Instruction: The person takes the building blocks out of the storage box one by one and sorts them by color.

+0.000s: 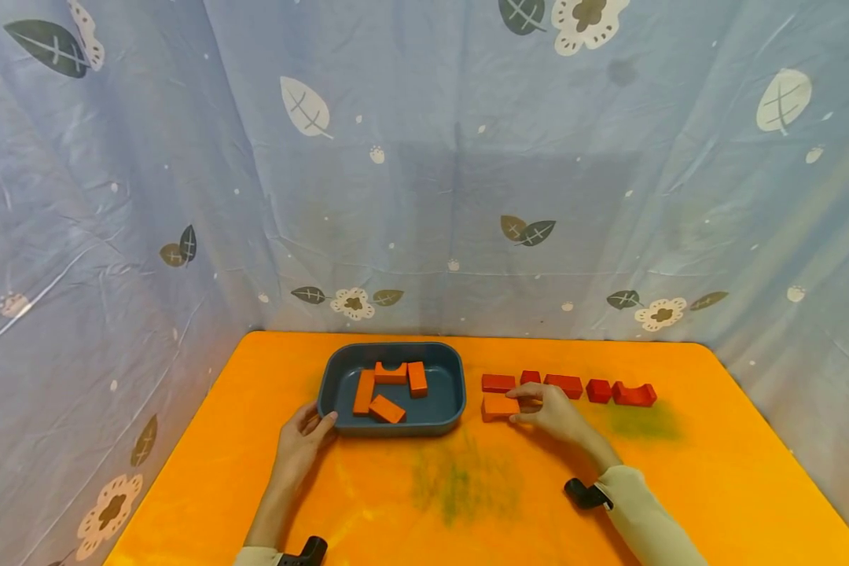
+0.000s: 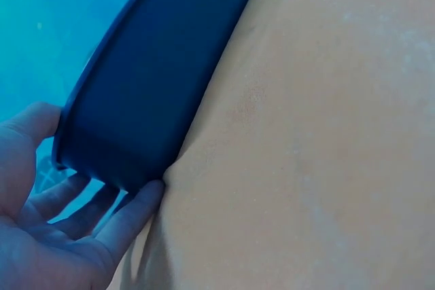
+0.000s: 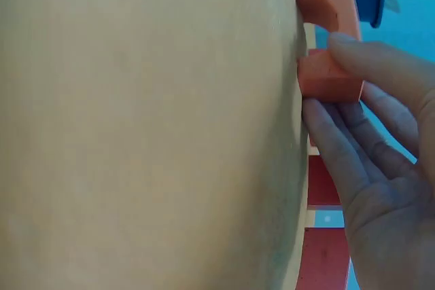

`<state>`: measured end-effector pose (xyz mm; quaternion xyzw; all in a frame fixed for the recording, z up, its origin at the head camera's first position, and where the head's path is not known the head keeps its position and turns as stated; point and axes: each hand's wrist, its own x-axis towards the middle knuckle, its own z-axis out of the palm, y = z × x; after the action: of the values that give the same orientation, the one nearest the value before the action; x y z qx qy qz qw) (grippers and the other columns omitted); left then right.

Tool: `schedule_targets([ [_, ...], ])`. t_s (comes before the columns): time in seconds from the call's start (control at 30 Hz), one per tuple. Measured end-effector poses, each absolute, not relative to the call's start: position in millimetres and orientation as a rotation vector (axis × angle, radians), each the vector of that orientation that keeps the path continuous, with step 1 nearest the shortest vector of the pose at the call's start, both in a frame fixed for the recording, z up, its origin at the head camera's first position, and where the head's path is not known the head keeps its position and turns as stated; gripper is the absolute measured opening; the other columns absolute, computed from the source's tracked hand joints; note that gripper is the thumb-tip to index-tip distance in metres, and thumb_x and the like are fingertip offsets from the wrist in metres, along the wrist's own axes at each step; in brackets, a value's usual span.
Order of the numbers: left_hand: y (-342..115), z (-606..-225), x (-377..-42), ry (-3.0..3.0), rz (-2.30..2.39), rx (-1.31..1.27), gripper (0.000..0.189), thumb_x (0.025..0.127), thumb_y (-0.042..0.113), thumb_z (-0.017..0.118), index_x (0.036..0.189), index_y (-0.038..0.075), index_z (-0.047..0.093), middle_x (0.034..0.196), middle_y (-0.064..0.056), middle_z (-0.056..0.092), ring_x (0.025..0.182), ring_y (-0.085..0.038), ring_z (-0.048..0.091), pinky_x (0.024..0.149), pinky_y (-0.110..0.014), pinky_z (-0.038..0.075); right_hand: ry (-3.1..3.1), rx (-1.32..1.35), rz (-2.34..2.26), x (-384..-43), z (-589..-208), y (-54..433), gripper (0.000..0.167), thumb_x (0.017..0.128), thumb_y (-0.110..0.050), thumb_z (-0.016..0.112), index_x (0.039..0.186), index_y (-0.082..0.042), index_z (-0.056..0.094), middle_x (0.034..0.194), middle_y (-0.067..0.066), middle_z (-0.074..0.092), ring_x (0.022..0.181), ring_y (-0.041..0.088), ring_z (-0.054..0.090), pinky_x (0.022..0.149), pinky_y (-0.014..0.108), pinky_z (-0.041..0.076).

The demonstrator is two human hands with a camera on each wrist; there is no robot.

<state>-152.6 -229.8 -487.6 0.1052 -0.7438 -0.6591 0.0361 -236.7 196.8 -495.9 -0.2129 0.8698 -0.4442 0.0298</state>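
My left hand (image 1: 299, 446) holds the near left corner of a dark blue-grey tray (image 1: 403, 430), the thumb at its rim and the fingers against the outer wall (image 2: 160, 73). Inside the tray lie several orange blocks, among them a notched one (image 1: 391, 374) and a long one (image 1: 364, 392). To the right of the tray, my right hand (image 1: 557, 414) pinches an orange arch block (image 1: 498, 407) between thumb and fingers. Its curved cut-out shows in the right wrist view, where the block (image 3: 332, 81) appears at or close to the tabletop.
Behind the right hand runs a row of red blocks, from a flat one (image 1: 498, 383) to a notched one (image 1: 634, 395) at the right end. The yellow-orange tabletop (image 1: 368, 503) has green smudges. A patterned curtain (image 1: 431, 196) hangs along the back and sides.
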Motion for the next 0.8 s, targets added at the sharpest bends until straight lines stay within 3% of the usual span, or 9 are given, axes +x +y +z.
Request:
schedule_targets([
  [0.4,-230,-488,-152,-2.307,-1.984,0.314,0.060,0.096,0.023,0.066,0.144,-0.002,0.041,0.143,-0.025,0.045,0.127,-0.037,0.049,0.095,-0.032,0.054,2.838,-0.785,-1.253,-232,-490,195,0.043,0.077,-0.019,0.084,0.116,-0.005,0.071,0.112,0.007,0.070,0.103,0.028,0.063,0.092,0.048,0.054],
  [0.57,-230,-488,-152,-2.290,-2.025,0.318,0.060,0.096,0.022,0.065,0.145,-0.002,0.040,0.144,-0.023,0.044,0.127,-0.035,0.049,0.093,-0.029,0.054,2.804,-0.737,-1.357,-233,-474,189,0.042,0.081,-0.019,0.081,0.117,0.001,0.069,0.113,0.014,0.069,0.103,0.033,0.065,0.089,0.047,0.056],
  [0.8,-230,-488,-153,-2.267,-2.053,0.325,0.058,0.097,0.020,0.065,0.145,-0.002,0.040,0.143,-0.024,0.044,0.125,-0.035,0.050,0.093,-0.030,0.055,2.739,-0.780,-1.449,-236,-446,159,0.035,0.084,-0.017,0.079,0.115,-0.002,0.070,0.112,0.018,0.069,0.103,0.038,0.064,0.089,0.052,0.055],
])
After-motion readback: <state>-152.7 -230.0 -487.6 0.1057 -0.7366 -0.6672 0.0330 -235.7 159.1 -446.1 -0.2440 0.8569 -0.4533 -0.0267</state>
